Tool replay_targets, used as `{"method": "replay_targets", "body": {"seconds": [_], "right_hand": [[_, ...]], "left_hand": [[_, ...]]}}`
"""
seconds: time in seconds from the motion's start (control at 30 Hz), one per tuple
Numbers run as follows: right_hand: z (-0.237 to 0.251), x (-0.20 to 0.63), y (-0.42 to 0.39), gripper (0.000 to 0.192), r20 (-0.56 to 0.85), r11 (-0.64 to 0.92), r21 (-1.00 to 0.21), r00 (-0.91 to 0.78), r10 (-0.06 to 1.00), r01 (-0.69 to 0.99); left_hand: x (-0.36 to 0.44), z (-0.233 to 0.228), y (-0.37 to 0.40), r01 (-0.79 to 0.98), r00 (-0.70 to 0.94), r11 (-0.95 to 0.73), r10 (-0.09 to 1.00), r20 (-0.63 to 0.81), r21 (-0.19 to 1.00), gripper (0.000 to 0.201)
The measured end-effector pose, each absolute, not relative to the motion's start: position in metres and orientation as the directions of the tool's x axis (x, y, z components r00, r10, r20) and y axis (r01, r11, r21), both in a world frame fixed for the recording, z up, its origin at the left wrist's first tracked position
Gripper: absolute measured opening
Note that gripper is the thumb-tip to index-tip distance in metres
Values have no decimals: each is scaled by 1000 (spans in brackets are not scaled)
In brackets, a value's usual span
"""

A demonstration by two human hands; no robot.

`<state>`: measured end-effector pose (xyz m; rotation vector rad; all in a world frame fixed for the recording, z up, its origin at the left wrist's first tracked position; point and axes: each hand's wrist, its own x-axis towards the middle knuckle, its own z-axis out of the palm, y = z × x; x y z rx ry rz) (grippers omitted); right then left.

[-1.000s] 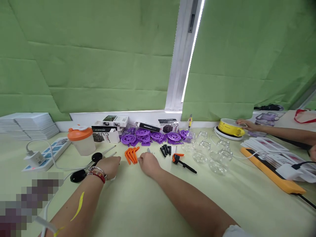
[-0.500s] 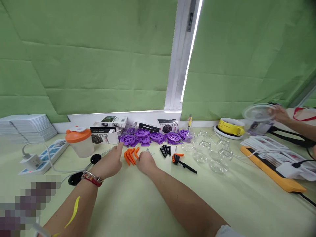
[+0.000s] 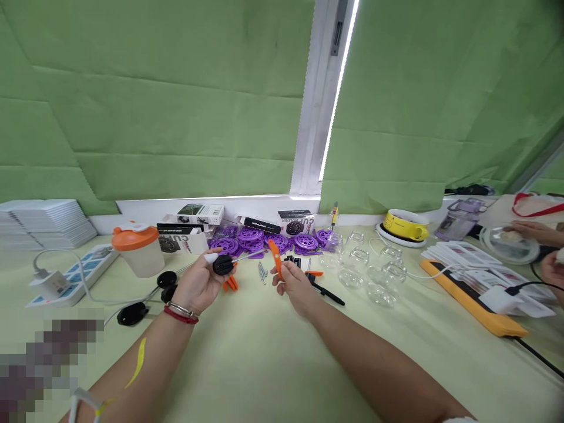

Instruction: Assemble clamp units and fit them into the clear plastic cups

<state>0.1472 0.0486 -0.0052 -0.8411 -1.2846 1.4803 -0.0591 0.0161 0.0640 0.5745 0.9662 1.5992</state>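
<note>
Left hand (image 3: 198, 285) grip pinching a black round-headed rod (image 3: 223, 264), right hand (image 3: 294, 283) grip pinching an orange bracket (image 3: 275, 257), both above the surface (image 3: 264, 364)

Hidden, cropped and blurred parts of the bench

A pixelated block (image 3: 44, 358) covers the lower left corner, hiding whatever lies there. The left hand (image 3: 198, 285) covers most of the black round part (image 3: 222, 264) it grips, so its shape cannot be told; the remaining orange pieces (image 3: 230, 284) on the table are partly masked behind that hand. The print on the small boxes (image 3: 200, 213) is too small to read. At the right edge a co-worker's hand (image 3: 550, 267) is cut off by the frame, and the clear lid (image 3: 509, 244) blurs what sits beneath it. Both forearms run out of the bottom edge.
</note>
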Motion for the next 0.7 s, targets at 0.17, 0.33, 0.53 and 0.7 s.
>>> {"method": "replay_targets", "body": {"seconds": [0.17,0.33,0.53,0.7], "right_hand": [[-8,179,37,31,41,-94,-928,-350,936,-360],[-24,192,27,26,-50,-240,-907,-475,879,-347],[-30,190,22,26,-50,-288,-890,-551,833,-354],[-29,190,22,26,-54,-287,-901,-571,819,-326]], "left_hand": [[-43,55,11,-567,-146,90,967,-207,819,16],[-28,43,2,-620,-151,170,932,-329,766,23],[-20,31,-10,-729,-226,122,886,-406,673,16],[-15,22,-15,-771,-215,115,879,-426,626,10]]}}
